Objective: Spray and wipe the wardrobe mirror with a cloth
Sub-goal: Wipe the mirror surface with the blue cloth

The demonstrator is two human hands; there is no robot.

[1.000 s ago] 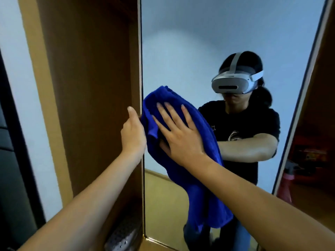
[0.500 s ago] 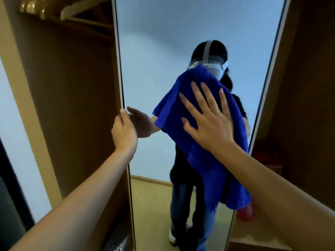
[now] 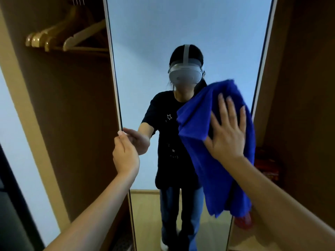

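The tall wardrobe mirror (image 3: 145, 42) fills the middle of the view and reflects a person in a headset. My right hand (image 3: 226, 131) lies flat with fingers spread on a blue cloth (image 3: 217, 174), pressing it against the glass near the mirror's right edge. The cloth hangs down below my wrist. My left hand (image 3: 125, 153) grips the mirror's left edge at mid height, thumb on the frame. No spray bottle is in view.
Left of the mirror the wardrobe stands open, with several wooden hangers (image 3: 59, 37) on a rail at the top. A brown wardrobe panel (image 3: 299, 87) rises on the right, with a red object (image 3: 266, 165) low behind the mirror's right edge.
My right hand has swept the blue cloth from the mirror's left edge across to its right side. My left hand has kept its grip on the left edge. The view has tilted upward.
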